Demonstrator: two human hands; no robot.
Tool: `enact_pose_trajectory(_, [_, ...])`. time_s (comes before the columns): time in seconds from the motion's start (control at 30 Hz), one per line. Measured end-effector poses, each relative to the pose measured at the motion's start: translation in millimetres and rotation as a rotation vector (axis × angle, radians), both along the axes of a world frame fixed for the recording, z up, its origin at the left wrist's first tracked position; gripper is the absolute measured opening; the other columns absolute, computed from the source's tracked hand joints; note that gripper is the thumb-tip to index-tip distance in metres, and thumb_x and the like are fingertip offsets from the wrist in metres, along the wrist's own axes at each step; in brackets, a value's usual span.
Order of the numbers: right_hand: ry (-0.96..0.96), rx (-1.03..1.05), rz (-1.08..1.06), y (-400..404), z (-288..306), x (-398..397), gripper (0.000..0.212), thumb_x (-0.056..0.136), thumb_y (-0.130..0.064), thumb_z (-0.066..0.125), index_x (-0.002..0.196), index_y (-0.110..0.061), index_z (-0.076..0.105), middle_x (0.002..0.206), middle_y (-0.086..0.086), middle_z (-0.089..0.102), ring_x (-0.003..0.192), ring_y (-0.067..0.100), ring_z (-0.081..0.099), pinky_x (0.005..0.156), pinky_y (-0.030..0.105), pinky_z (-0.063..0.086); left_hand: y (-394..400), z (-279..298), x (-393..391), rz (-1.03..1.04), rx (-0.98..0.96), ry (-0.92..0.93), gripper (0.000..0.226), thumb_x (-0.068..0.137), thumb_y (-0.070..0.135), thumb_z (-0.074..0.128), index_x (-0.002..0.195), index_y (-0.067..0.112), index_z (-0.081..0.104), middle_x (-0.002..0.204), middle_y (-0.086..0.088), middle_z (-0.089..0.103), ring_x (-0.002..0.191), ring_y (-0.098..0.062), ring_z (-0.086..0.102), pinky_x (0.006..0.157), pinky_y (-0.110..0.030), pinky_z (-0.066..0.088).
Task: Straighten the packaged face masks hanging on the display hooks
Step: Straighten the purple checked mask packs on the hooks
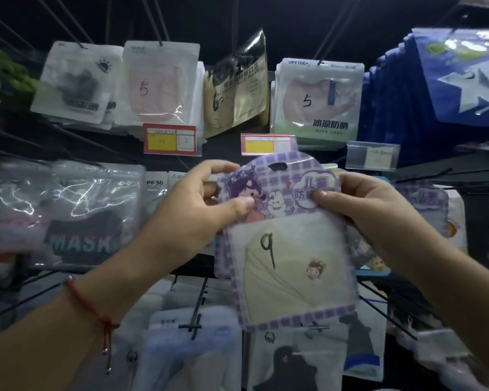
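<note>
Two hands hold up a purple mask pack in front of a dark wall of hanging packs.

The rack (pixel 237 15) is full of packs on hooks, like a blue pack (pixel 460 77), a gold pack (pixel 237 86) and a pink pack (pixel 158 86). The purple pack (pixel 288 244) is off the hooks, with a 9 on it. The left hand (pixel 201 204) pinches its top left side. The right hand (pixel 370 207) pinches its top right side. A red string (pixel 91 303) is on the left wrist.

Free room: dark gap between upper and middle rows, beside the red-and-yellow price tag (pixel 169 138) | Blocked centre: purple checked mask packet (pixel 288 238) held up by both hands | Blocked around: hanging packets crowd every row; bare black hooks (pixel 194 320) jut forward below.
</note>
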State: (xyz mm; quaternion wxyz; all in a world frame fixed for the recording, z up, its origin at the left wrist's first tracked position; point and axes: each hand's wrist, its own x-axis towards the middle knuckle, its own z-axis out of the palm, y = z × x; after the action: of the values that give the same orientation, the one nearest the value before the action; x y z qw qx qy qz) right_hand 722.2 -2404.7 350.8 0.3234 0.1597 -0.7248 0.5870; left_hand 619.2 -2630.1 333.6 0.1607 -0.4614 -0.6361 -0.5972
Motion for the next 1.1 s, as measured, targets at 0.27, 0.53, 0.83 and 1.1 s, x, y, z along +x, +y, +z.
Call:
enact_pose_trajectory(0.27, [-0.009,0.127,-0.175,33.3,-20.5,17.4,0.005,0.085,-0.008,0.069,0.088,-0.01,0.073,0.088,0.01,0.076,0.08,0.023,0.072,0.069,0.032,0.06,34.1,-0.5,10.1,0.097,-0.186,0.247,0.035,0.091,0.019,0.07,0.118,0.038,0.059,0.088,-0.005,0.066,0.081,-0.027,0.066,0.069,-0.044,0.058])
enact_pose_trajectory(0.53, [-0.077,0.227,-0.351,20.6,-37.0,-34.1,0.009,0.086,-0.023,0.073,0.085,-0.015,0.073,0.08,0.003,0.075,0.071,0.013,0.069,0.066,0.032,0.055,38.2,-9.7,-25.5,0.396,-0.253,0.045,0.014,0.086,0.042,0.071,0.091,0.031,0.065,0.113,0.009,0.06,0.103,-0.012,0.061,0.092,-0.035,0.052])
enact_pose_trajectory(0.83, [-0.074,0.274,-0.499,6.4,-24.3,-84.7,0.023,0.084,-0.033,0.072,0.091,-0.011,0.071,0.086,0.006,0.074,0.084,0.024,0.069,0.078,0.043,0.056,52.1,-11.8,-79.1,0.257,0.065,-0.326,0.012,0.095,0.024,0.066,0.089,0.032,0.071,0.095,0.007,0.072,0.093,-0.015,0.068,0.07,-0.024,0.049])
enact_pose_trajectory(1.1, [0.109,0.246,-0.486,-2.2,-30.3,-68.0,0.01,0.088,-0.027,0.071,0.08,-0.021,0.067,0.069,-0.015,0.067,0.063,0.0,0.06,0.061,0.022,0.048,30.3,-11.6,-67.1,0.271,0.168,-0.197,0.016,0.093,0.018,0.068,0.102,0.026,0.058,0.093,-0.006,0.07,0.084,-0.023,0.07,0.065,-0.037,0.056])
